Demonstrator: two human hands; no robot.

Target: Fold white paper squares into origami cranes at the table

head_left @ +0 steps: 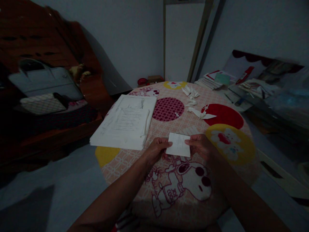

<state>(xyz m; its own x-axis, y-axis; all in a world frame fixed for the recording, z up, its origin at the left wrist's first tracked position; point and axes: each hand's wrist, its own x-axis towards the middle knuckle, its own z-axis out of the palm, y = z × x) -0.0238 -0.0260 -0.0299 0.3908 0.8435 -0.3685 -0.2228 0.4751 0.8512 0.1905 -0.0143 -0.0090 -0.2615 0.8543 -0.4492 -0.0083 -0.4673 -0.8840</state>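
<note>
A small folded square of white paper [179, 145] is held between my two hands above the near part of the round table. My left hand [158, 149] pinches its left edge, thumb on top. At the right edge, my right hand [198, 145] grips it the same way, with the fingers hidden underneath. Beyond my hands lie several folded white paper cranes [202, 114], loosely grouped toward the far side. To the left rests a thick stack of white sheets [125, 124], the top one bearing lines of writing.
A patterned cloth [169, 193] covers the round table. At left, a wooden bench [89, 93] holds a light handbag [45, 80] and a quilted purse [44, 103]. On the right, papers [214, 80] and other items crowd a side surface. A pale door [183, 42] stands behind.
</note>
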